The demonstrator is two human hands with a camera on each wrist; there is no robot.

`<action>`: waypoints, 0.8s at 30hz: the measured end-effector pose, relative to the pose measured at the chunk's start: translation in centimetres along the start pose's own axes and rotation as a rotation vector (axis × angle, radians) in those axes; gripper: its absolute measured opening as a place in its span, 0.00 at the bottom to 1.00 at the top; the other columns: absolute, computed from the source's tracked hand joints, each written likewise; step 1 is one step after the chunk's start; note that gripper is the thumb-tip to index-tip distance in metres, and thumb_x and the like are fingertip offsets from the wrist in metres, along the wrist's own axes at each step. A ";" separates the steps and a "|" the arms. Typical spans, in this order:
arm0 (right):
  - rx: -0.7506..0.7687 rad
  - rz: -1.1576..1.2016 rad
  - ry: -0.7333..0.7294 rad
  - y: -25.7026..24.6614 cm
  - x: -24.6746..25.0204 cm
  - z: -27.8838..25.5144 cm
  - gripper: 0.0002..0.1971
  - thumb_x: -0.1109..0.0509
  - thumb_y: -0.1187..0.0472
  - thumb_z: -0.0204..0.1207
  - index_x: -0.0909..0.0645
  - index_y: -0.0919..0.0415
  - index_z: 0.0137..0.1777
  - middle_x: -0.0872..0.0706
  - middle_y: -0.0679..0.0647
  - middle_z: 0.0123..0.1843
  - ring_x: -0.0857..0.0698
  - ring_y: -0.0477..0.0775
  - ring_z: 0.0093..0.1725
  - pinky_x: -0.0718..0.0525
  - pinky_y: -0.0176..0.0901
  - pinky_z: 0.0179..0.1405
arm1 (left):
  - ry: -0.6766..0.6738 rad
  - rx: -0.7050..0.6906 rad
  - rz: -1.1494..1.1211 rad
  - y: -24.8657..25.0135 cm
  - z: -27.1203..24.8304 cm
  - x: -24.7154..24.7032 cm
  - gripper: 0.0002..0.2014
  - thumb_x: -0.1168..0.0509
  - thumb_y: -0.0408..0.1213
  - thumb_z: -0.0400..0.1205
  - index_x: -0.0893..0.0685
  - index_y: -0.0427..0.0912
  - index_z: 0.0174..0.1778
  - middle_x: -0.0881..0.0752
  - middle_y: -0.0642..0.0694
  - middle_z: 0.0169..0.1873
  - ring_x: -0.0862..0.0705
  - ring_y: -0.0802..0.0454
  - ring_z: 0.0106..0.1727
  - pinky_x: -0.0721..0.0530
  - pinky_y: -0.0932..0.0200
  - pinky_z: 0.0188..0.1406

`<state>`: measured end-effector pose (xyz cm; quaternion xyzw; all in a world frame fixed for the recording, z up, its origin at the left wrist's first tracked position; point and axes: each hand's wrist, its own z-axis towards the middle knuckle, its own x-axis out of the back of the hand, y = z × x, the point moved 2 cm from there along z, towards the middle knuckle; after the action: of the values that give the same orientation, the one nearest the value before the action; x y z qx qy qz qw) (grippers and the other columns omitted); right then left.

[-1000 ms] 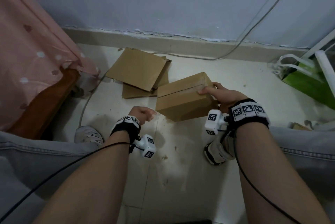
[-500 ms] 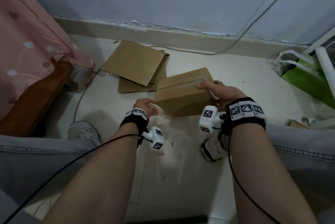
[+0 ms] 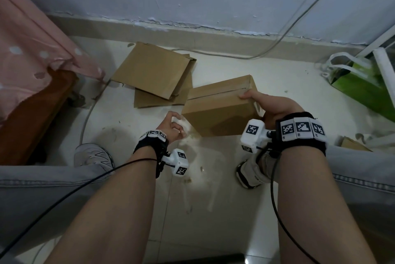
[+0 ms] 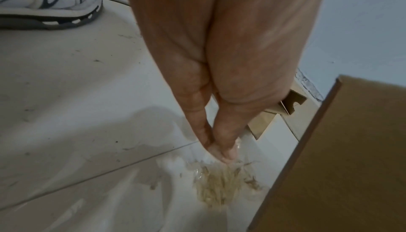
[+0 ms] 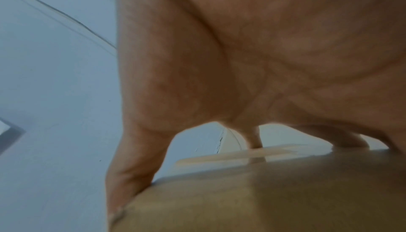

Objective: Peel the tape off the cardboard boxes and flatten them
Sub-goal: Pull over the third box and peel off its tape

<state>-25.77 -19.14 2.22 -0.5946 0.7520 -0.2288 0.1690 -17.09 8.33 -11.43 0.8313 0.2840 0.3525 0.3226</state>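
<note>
A closed brown cardboard box (image 3: pixel 218 111) is held tilted just above the white floor. My right hand (image 3: pixel 263 103) grips its right end, thumb on the top by the taped seam (image 5: pixel 252 154) and fingers round the end face. My left hand (image 3: pixel 173 126) is at the box's left lower corner. Its thumb and fingers pinch a crumpled strip of clear tape (image 4: pixel 219 180) flecked with cardboard fibres. The tape (image 3: pixel 188 133) trails toward the box corner. In the left wrist view, the box (image 4: pixel 340 148) fills the right side.
Two flattened cardboard boxes (image 3: pixel 154 73) lie behind the box near the wall. A pink cloth (image 3: pixel 32 49) over a brown edge is on the left, and a green bag (image 3: pixel 363 84) on the right. A grey cable (image 3: pixel 224 56) runs along the skirting. My shoes (image 3: pixel 94 154) flank the work spot.
My left hand has moved a little forward to the box's left corner, and clear tape now shows trailing from its fingers. The right hand keeps its hold on the box.
</note>
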 end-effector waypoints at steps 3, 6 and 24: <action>0.006 0.007 0.013 0.0 0.2 0.2 0.25 0.21 0.47 0.69 0.21 0.56 0.63 0.13 0.65 0.58 0.12 0.66 0.57 0.15 0.64 0.60 | -0.019 0.022 0.042 -0.4 -0.5 0.2 0.29 0.26 0.32 0.76 0.39 0.49 0.62 0.22 0.44 0.43 0.22 0.50 0.40 0.23 0.68 0.39; 0.019 0.019 0.031 0.1 0.0 0.1 0.35 0.17 0.47 0.63 0.24 0.53 0.70 0.15 0.65 0.64 0.11 0.68 0.57 0.12 0.65 0.53 | -0.010 0.077 0.054 -0.2 -1.0 0.5 0.30 0.26 0.38 0.78 0.41 0.50 0.65 0.28 0.47 0.47 0.24 0.51 0.41 0.24 0.63 0.37; -0.014 0.065 0.050 1.3 2.5 0.9 0.41 0.15 0.45 0.59 0.27 0.47 0.72 0.19 0.65 0.67 0.12 0.70 0.59 0.14 0.69 0.55 | 0.238 0.206 0.021 1.8 2.9 -5.3 0.12 0.39 0.30 0.84 0.09 0.39 0.45 0.11 0.38 0.52 0.14 0.37 0.55 0.17 0.58 0.54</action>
<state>-26.94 -21.49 0.82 -0.5652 0.7764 -0.2328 0.1532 -17.53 2.51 -13.82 0.8151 0.3461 0.4210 0.1962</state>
